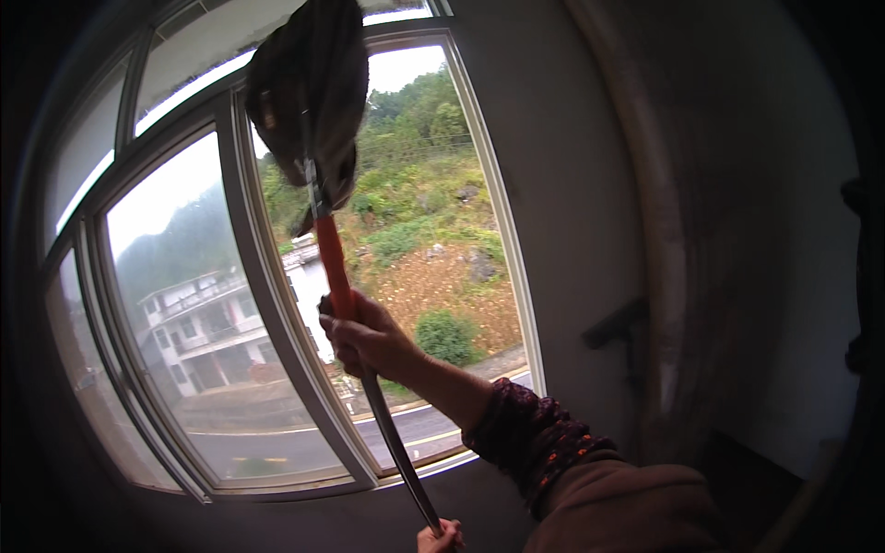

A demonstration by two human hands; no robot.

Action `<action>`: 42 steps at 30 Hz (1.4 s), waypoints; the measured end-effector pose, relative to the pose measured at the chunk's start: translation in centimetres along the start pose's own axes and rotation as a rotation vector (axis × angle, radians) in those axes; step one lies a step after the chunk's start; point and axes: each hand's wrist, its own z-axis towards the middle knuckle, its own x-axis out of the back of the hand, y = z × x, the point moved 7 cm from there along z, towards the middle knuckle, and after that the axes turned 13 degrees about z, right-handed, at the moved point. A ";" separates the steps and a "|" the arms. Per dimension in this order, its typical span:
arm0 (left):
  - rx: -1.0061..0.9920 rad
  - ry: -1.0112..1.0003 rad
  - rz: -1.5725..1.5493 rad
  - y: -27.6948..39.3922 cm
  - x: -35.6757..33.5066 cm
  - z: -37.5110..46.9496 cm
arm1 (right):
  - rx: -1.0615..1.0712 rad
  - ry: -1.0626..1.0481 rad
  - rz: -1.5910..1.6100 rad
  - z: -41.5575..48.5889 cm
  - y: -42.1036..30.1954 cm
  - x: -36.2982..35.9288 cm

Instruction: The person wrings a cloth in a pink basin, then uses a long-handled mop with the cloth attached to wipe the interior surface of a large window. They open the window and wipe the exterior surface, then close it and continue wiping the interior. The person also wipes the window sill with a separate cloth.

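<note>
My right hand is raised in front of the window and wrapped around a long pole, at the lower end of its orange grip section. Lower down, at the bottom edge of the view, my left hand grips the same pole. A dark cloth or mop head, slightly blurred, hangs about the pole's upper end. It covers part of the window's upper frame; whether it touches the glass, I cannot tell.
A white-framed sliding window with several panes fills the left and middle. Right of it runs a grey wall. A pale vertical pipe or post stands further right, near a dark rail-like object. Outside lie a road, buildings and a hillside.
</note>
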 end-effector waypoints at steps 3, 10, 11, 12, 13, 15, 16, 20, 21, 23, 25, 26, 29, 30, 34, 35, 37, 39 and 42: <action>-0.094 0.310 -0.046 0.8 0.6 2.6 | 0.144 0.141 -0.187 -0.5 -3.2 4.4; -0.197 0.340 0.421 5.1 -0.6 8.2 | 0.233 0.445 -0.317 1.3 -11.4 12.8; -0.215 0.289 0.371 5.5 -0.5 9.2 | 0.275 0.524 -0.301 0.9 -12.1 13.9; -0.159 0.254 0.394 5.3 -0.1 9.8 | 0.286 0.528 -0.301 0.6 -11.9 14.3; -0.118 0.221 0.409 4.9 0.6 10.2 | 0.273 0.515 -0.332 0.4 -11.2 14.4; -0.208 0.209 0.559 4.7 2.8 9.7 | 0.279 0.540 -0.303 -0.8 -9.1 14.7; -0.191 0.199 0.599 3.8 4.4 9.0 | 0.314 0.544 -0.282 -1.7 -7.9 14.7; -0.232 0.144 0.743 0.3 11.7 6.0 | 0.340 0.598 -0.247 -6.8 -0.6 14.2; -0.210 0.083 0.775 -0.8 13.6 4.9 | 0.349 0.593 -0.232 -8.4 1.5 13.9; -0.173 -0.016 0.790 -3.6 17.5 3.1 | 0.330 0.666 -0.165 -12.6 7.2 14.6; -0.188 -0.148 0.969 -5.4 20.5 0.3 | 0.324 0.857 -0.118 -17.5 11.4 15.4; -0.168 -0.170 0.973 -6.4 22.1 -0.2 | 0.348 0.958 -0.124 -19.9 12.6 15.9; -0.220 -0.212 0.957 -9.2 24.2 -0.8 | 0.374 1.256 -0.127 -26.3 15.4 16.5; -0.240 -0.214 0.951 -10.1 24.2 -0.7 | 0.359 1.261 -0.165 -27.0 15.8 16.1; -0.156 -0.355 0.888 -14.6 21.8 -0.9 | 0.356 1.051 -0.244 -26.6 15.3 13.1; -0.092 -0.412 0.828 -15.7 20.5 -1.1 | 0.347 1.044 -0.269 -26.5 15.1 12.4; 0.018 -0.515 0.709 -17.5 18.2 -1.1 | 0.277 1.035 -0.341 -25.9 15.5 11.0; 0.057 -0.599 0.537 -18.2 15.7 -0.8 | 0.218 0.931 -0.317 -24.7 16.9 9.6; 0.204 -0.621 0.356 -19.5 13.8 -1.0 | -0.019 0.960 -0.379 -23.6 19.0 9.6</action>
